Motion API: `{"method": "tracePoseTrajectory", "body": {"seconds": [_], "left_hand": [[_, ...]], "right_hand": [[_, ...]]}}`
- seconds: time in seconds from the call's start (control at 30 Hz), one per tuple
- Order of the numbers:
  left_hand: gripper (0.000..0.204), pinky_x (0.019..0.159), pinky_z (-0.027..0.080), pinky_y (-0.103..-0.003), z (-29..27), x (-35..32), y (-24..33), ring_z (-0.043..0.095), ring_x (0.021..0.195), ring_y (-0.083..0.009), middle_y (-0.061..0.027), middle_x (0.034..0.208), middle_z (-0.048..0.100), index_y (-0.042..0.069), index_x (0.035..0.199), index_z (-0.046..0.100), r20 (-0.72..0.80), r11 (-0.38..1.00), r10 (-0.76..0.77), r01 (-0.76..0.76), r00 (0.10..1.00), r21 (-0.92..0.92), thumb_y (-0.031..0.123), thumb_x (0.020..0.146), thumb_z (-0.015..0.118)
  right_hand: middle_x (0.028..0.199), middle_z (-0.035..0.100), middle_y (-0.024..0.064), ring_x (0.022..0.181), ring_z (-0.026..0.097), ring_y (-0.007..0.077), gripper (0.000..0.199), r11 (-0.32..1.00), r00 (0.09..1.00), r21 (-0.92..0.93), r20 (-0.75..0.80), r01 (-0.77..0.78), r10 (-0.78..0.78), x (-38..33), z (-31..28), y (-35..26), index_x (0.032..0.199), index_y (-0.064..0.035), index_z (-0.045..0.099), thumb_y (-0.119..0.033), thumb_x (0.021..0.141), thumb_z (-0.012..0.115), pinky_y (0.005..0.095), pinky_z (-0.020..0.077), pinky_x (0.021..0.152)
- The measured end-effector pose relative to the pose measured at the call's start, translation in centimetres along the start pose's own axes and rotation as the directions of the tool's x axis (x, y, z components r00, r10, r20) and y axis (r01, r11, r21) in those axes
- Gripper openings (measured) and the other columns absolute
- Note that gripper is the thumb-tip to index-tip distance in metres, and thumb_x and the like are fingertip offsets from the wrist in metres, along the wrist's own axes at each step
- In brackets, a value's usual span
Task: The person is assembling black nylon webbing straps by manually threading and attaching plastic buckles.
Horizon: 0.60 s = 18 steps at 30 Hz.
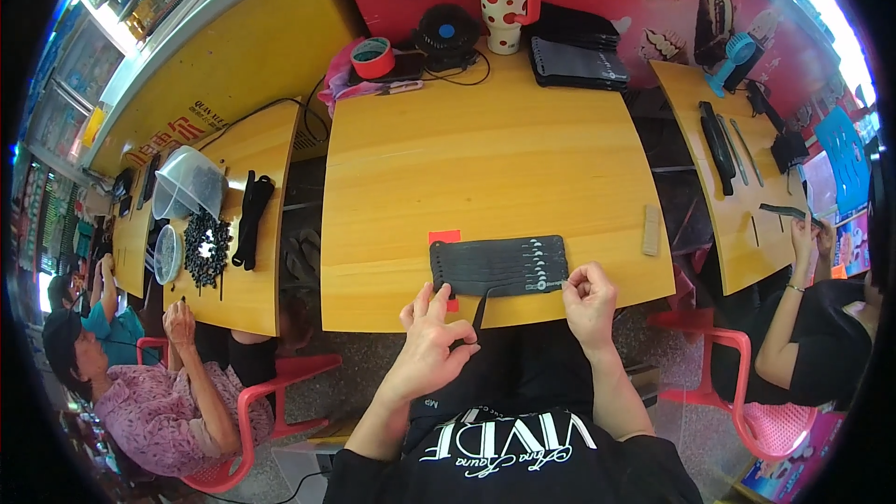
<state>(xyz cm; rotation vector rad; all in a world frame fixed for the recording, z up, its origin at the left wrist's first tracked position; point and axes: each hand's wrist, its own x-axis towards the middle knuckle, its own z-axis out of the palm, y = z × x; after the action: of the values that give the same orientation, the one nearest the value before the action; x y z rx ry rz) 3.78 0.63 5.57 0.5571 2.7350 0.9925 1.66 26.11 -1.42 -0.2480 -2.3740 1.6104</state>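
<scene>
A flat black panel of side-by-side strips (481,266) lies near the front edge of my table, with pale markings at its right end and small holes down its left end. My left hand (431,345) is at its lower left edge, thumb and a finger closed on slim black tweezers (482,310) with a bent tip over the panel. Its other fingers stretch toward the panel's corner. At the panel's lower right corner, my right hand (590,303) pinches thumb and fingertips together; what is between them is too small to make out.
Red tape (444,237) shows beside the panel; a tan block (651,230) lies right. At the back stand a fan (446,33), a tape roll (372,57), a spotted tumbler (504,9) and stacked black panels (579,63). People work at side tables, one with black pieces (207,247).
</scene>
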Motion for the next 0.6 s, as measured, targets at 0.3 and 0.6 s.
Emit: {"method": "tracePoseTrajectory", "body": {"seconds": [0.3,0.6], "left_hand": [[0.021,0.109,0.02,-0.055,0.3,-0.1,0.2,0.029,0.135,-0.0491,-0.0299,0.141,0.042,0.014,0.091,0.071,0.0,0.999,-0.013,0.013,1.0,0.053,0.02,0.072,0.078],[0.046,0.108,0.024,-0.051,0.3,1.0,-1.9,0.029,0.142,-0.0327,-0.0092,0.151,0.038,0.006,0.13,0.057,-0.078,0.93,0.139,-0.103,0.987,0.352,0.028,0.09,0.061]], "right_hand": [[0.101,0.057,0.0101,0.083,0.061,0.0268,0.022,0.578,0.619,-0.25,0.474,0.777,-0.626,-0.9,3.6,-5.6,0.094,-0.0068,0.062,-0.003,0.072,0.062,0.0354,0.0521,0.064],[0.101,0.062,0.0038,0.081,0.06,0.0267,0.015,0.668,0.545,0.039,0.544,0.744,-0.638,1.0,3.3,-2.6,0.088,-0.0064,0.062,-0.002,0.074,0.064,0.0349,0.0523,0.067]]}}
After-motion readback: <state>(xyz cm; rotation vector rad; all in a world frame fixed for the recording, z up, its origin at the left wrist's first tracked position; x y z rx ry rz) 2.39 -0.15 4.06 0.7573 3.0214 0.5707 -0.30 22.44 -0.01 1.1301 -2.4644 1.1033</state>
